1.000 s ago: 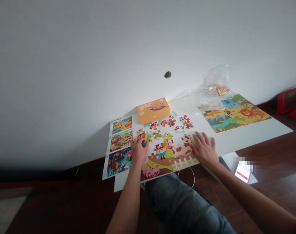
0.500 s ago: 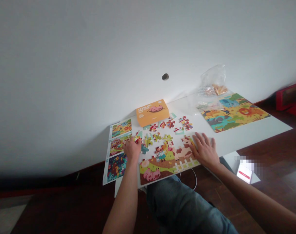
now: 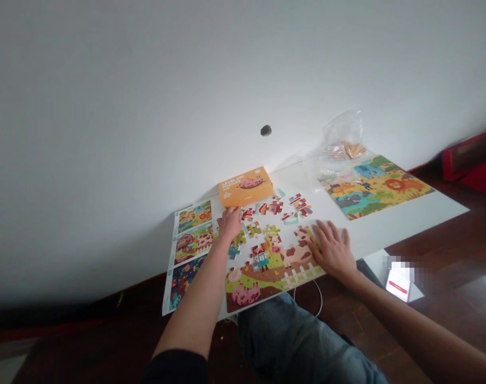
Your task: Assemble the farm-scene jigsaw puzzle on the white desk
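My left hand [image 3: 230, 225] reaches in among the loose puzzle pieces just in front of the orange box [image 3: 246, 188]. Its fingers are bent and close together, and whatever they pinch is hidden. Red and green loose pieces [image 3: 247, 214] lie beside its fingertips. My right hand [image 3: 334, 248] rests flat with fingers spread at the right edge of the partly joined farm puzzle [image 3: 262, 277]. That puzzle shows a pink pig, a farmer, a cow and a white fence along the front. More loose pieces [image 3: 301, 205] with red and striped parts lie behind it.
A sheet with three small pictures [image 3: 192, 240] lies at the left end of the white table [image 3: 387, 234]. To the right are an animal picture board [image 3: 379, 186] and a clear plastic bag [image 3: 342, 144]. A lit phone [image 3: 398, 282] lies lower, beyond my right forearm.
My left hand has moved away from me, from beside the picture sheet toward the front of the orange box. My right hand stays on the puzzle's edge. The view has shifted slightly.
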`<action>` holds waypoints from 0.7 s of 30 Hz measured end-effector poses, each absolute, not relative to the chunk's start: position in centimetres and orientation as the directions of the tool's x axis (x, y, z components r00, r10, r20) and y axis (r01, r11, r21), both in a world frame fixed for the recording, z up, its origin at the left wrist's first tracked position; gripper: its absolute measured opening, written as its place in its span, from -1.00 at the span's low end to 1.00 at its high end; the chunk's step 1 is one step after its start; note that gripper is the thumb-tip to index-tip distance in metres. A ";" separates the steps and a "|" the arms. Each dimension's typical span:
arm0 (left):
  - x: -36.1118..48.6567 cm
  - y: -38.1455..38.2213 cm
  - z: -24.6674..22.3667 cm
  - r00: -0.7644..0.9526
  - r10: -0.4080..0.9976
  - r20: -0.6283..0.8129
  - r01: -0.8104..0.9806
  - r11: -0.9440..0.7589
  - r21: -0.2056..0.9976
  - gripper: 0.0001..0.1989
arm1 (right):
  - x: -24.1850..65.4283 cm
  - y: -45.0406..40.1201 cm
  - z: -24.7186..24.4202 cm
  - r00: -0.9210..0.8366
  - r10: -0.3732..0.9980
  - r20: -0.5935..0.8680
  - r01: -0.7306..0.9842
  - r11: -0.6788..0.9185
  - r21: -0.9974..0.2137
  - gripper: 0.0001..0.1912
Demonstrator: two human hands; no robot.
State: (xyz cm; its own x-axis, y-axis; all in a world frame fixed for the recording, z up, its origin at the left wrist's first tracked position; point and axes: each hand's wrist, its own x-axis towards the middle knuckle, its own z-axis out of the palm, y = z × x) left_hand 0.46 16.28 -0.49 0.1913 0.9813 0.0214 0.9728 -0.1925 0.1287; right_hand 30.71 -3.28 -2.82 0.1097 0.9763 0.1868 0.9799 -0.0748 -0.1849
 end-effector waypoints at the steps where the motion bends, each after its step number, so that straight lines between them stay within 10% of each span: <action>1: 0.4 16.4 -0.6 0.187 0.982 0.009 0.974 -0.187 0.125 -0.55 | 30.7 -3.3 -2.8 0.112 0.977 0.184 0.979 -0.077 -0.187 -0.45; 21: -1.8 16.9 0.4 0.117 0.986 -0.119 0.991 -0.108 0.086 -0.55 | 30.5 -3.2 -2.7 0.126 0.977 0.172 0.972 -0.087 -0.217 -0.43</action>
State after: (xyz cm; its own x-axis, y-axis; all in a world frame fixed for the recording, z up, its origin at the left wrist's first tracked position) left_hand -1.82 16.92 0.35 0.1173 0.9859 -0.1192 0.9905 -0.1075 0.0856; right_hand 30.52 -3.22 -2.69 0.1257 0.9770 0.1725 0.9724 -0.0868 -0.2166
